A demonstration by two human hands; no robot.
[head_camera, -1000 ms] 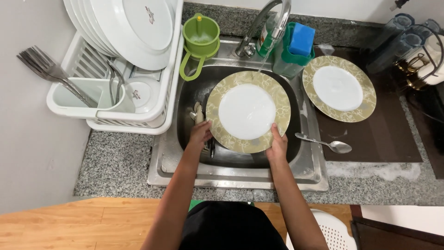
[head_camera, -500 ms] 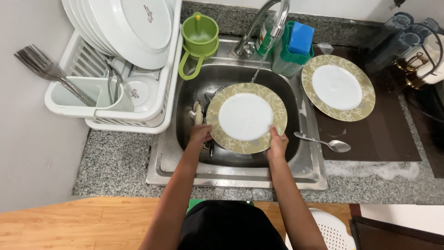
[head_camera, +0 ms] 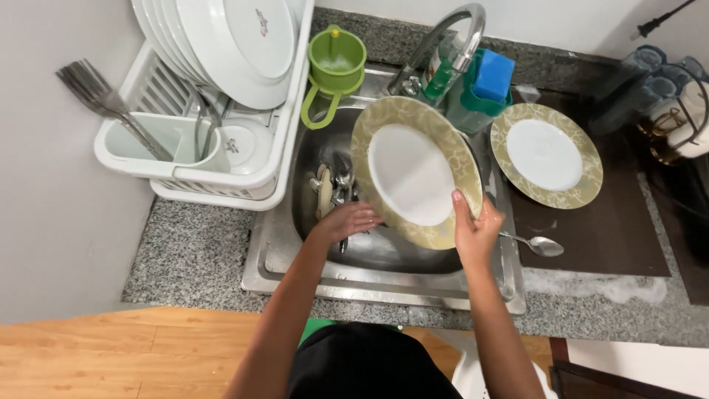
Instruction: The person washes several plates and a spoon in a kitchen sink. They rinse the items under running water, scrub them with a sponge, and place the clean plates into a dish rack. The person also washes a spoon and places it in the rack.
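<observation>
While both arms reach in from the near edge of the counter (head_camera: 199,255), the right hand (head_camera: 476,229) has its fingers closed on the lower right rim of the gold-rimmed plate (head_camera: 413,171), thumb on the face. The left hand (head_camera: 348,220) curls under the plate's lower left edge, fingers bent around it as far as I can see. So it's a two-handed hold, and the plate is tipped up over the steel sink (head_camera: 384,255), face toward the camera, which looks like a way to keep drips falling into the basin. Just beneath it, a heap of cutlery (head_camera: 330,188) lies in the bottom of the sink. To the right, a spoon (head_camera: 535,244) rests on the dark mat (head_camera: 591,244), and beyond it a second matching plate (head_camera: 546,155) lies flat there, well clear of the basin. Foam streaks the counter in front of the mat. Further back, the tap (head_camera: 447,37) arches over the sink, with a green cup (head_camera: 336,66) beside it and a blue sponge (head_camera: 493,74) in a green holder. Off to the far left, the white drying rack (head_camera: 214,155) holds white plates on edge so they drain, forks (head_camera: 96,92) upright in its caddy.
</observation>
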